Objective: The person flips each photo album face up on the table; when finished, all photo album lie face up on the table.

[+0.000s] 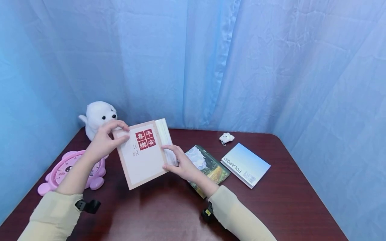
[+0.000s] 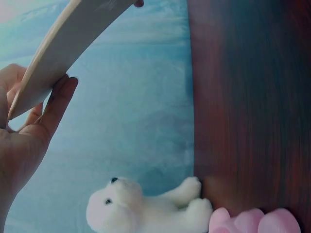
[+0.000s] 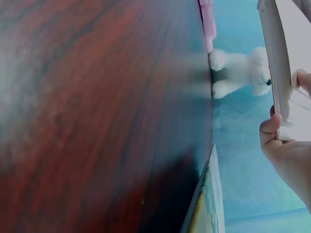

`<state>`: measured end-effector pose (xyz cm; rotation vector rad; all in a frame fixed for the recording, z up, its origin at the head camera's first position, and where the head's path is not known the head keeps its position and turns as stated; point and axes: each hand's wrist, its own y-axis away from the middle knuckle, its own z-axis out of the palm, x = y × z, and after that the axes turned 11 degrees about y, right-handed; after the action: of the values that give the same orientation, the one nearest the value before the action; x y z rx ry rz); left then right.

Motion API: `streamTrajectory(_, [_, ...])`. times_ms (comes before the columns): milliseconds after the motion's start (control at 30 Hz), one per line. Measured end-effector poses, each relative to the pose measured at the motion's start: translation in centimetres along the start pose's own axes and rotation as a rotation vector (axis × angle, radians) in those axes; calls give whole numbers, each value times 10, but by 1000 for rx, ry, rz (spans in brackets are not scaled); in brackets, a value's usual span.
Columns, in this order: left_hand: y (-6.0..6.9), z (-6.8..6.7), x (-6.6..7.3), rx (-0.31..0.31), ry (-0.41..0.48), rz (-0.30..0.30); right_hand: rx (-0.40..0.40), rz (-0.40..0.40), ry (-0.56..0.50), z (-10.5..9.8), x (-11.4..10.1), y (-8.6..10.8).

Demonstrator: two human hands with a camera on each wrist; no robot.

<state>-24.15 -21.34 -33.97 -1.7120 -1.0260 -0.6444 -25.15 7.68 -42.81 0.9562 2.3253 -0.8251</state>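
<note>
Since it looks thin and flat, the book (image 1: 141, 159) is likely light and a bit stiff, and its smooth cover (image 1: 147, 169) could slip, so its two side edges seem best to hold. Its front is pale with a tan border (image 1: 125, 167), a red square (image 1: 145, 139) of big signs up top, and a white strip (image 1: 164, 130) past its right side. The left hand (image 1: 104, 140) pinches one edge and the right hand (image 1: 184, 164) the other, holding it tilted above the table (image 1: 150, 217)
</note>
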Motion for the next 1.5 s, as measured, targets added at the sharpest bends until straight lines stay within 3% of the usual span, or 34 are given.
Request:
streamTrajectory(300, [5, -9, -18, -262, -71, 31, -44, 57, 73, -1, 4, 0])
streamTrajectory(367, [7, -12, -21, -309, -92, 0, -60, 47, 88, -1, 5, 0])
streamTrajectory(500, [8, -15, -23, -379, -71, -131, -105, 46, 121, 0, 6, -2])
streamTrajectory(667, [9, -17, -33, -416, -31, -205, -176, 40, 161, 2, 8, -3])
streamTrajectory(867, [14, -15, -52, -436, -49, -218, -261, -18, 206, 5, 9, -5])
streamTrajectory(1133, [17, -14, -75, -441, -36, -289, -339, 19, 264, 8, 6, -13])
streamTrajectory(1300, [19, -16, -82, -489, -97, -310, -391, 20, 322, 7, 6, -17])
streamTrajectory(1500, [20, -14, -90, -549, -155, -332, -467, 25, 317, 9, 14, -17])
